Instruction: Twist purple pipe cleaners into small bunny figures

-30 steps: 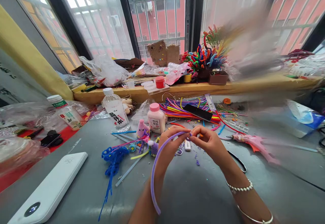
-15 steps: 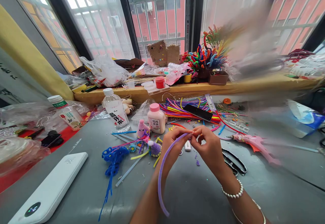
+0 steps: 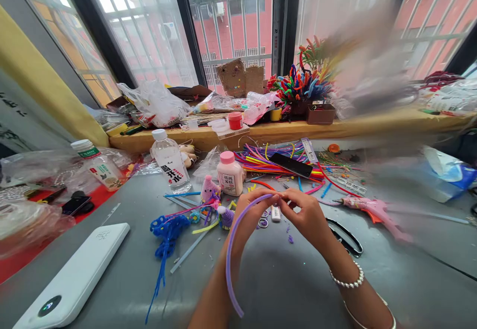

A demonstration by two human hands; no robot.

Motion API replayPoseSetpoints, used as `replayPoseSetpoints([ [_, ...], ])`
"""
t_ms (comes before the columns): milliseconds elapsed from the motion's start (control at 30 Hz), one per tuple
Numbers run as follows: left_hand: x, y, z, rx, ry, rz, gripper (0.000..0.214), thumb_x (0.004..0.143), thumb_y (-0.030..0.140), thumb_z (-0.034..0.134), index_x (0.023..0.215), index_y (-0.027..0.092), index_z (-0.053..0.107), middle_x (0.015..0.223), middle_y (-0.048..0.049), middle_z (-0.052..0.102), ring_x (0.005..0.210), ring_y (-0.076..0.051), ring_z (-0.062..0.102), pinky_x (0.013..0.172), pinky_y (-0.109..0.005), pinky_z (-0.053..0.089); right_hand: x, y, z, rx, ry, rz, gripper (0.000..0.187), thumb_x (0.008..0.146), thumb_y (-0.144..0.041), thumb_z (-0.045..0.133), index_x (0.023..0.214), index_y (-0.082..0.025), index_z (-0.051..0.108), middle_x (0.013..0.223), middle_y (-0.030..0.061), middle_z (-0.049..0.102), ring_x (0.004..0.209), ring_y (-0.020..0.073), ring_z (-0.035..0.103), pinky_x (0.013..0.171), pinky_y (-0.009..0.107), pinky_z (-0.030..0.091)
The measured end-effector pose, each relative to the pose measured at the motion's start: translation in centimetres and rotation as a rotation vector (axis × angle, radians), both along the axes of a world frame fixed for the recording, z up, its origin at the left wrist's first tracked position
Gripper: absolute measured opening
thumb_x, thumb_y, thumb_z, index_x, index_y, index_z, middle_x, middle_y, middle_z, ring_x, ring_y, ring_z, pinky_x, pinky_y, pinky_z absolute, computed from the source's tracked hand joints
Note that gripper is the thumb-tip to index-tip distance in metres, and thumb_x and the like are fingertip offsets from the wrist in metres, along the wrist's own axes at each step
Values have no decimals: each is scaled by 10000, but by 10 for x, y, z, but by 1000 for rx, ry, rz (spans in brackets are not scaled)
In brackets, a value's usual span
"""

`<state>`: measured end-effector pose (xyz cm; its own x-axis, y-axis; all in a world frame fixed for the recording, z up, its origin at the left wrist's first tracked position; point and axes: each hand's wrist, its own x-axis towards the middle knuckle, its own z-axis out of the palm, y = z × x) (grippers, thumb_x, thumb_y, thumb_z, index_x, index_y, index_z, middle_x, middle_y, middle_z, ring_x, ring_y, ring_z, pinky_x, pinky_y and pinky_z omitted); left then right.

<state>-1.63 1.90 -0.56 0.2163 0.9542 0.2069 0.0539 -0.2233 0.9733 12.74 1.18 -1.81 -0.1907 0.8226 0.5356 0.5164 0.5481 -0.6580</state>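
A light purple pipe cleaner (image 3: 230, 264) arcs from my fingertips down over my left forearm, its free end hanging low. My left hand (image 3: 250, 214) pinches it near its upper end. The fingers of my right hand (image 3: 302, 213) are closed at that same end, where the tip is hidden between them. Just beneath my hands lie a small white tag-like piece (image 3: 276, 213), metal rings (image 3: 263, 223) and purple fluff (image 3: 290, 239). Black-handled scissors (image 3: 352, 242) lie partly behind my right wrist. Left of my left hand sits a small purple and yellow figure (image 3: 225, 217) of pipe cleaner.
A blue pipe-cleaner tangle (image 3: 167, 234) and a white power bank (image 3: 74, 274) lie at left. Bottles (image 3: 169, 162) and a pink-capped jar (image 3: 230, 175) stand behind. A phone (image 3: 291, 165) rests on bundled pipe cleaners (image 3: 257, 157). At right lies a pink glue gun (image 3: 376, 212).
Both hands have shifted slightly, and the pipe cleaner's hanging part has swung a little to the left. The metal rings beneath show more now.
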Motion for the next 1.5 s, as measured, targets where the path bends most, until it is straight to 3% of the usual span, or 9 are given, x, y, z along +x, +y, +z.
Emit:
replayPoseSetpoints([
  [133,-2,3,-3,-29,7,-15,180,720,302,605,804,177,702,757,-36,673,766,-183,595,719,-277,453,0,0,0,29,-1,-34,135,784,-195,509,815,-177,640,674,22,623,576,142,540,546,250,430],
  [400,8,0,-2,9,-73,-7,114,704,265,619,714,162,666,772,-32,666,779,-162,582,770,-270,447,-14,-3,-12,301,-89,-288,218,772,-115,441,875,-156,628,800,80,664,694,194,585,605,302,468],
  [667,13,-3,-7,14,-20,96,178,689,332,633,752,165,635,753,-34,629,718,-157,561,685,-268,457,-14,-5,-12,295,-105,-298,223,793,-147,454,934,-172,625,861,99,663,747,216,587,657,345,470],
  [767,9,0,-6,1,-45,113,169,669,331,651,707,166,648,718,-27,637,701,-157,564,689,-271,454,-11,-4,-7,179,-35,-184,201,782,-154,457,863,-170,640,797,80,658,655,185,566,594,310,458],
  [833,5,2,-4,-43,-116,104,162,657,321,661,690,163,652,697,-17,642,696,-156,571,693,-270,452,-7,-3,-2,12,49,-39,168,784,-199,483,803,-172,648,723,55,647,582,154,543,552,278,447],
  [967,3,2,1,-144,-196,55,153,647,301,669,651,149,664,648,-7,654,669,-143,577,676,-255,442,2,0,5,-385,375,119,212,772,-337,528,784,-168,656,728,44,634,620,144,544,555,256,439],
  [1133,3,0,4,-178,-217,5,151,635,297,678,630,146,680,626,-18,665,659,-145,586,681,-256,443,5,2,6,-658,624,335,273,788,-381,503,840,-173,671,855,59,611,734,145,521,546,229,404],
  [1300,3,-1,7,-180,-194,-36,165,623,307,684,639,143,686,628,-27,669,646,-153,583,676,-271,447,7,2,3,-743,688,464,237,775,-376,551,842,-187,678,861,46,597,722,125,501,558,218,388],
  [1500,2,-1,6,-189,-173,-31,166,615,311,688,628,146,683,622,-21,659,627,-141,567,656,-260,433,11,3,4,-669,603,426,263,733,-413,577,688,-164,649,912,61,582,694,125,481,554,227,380],
])
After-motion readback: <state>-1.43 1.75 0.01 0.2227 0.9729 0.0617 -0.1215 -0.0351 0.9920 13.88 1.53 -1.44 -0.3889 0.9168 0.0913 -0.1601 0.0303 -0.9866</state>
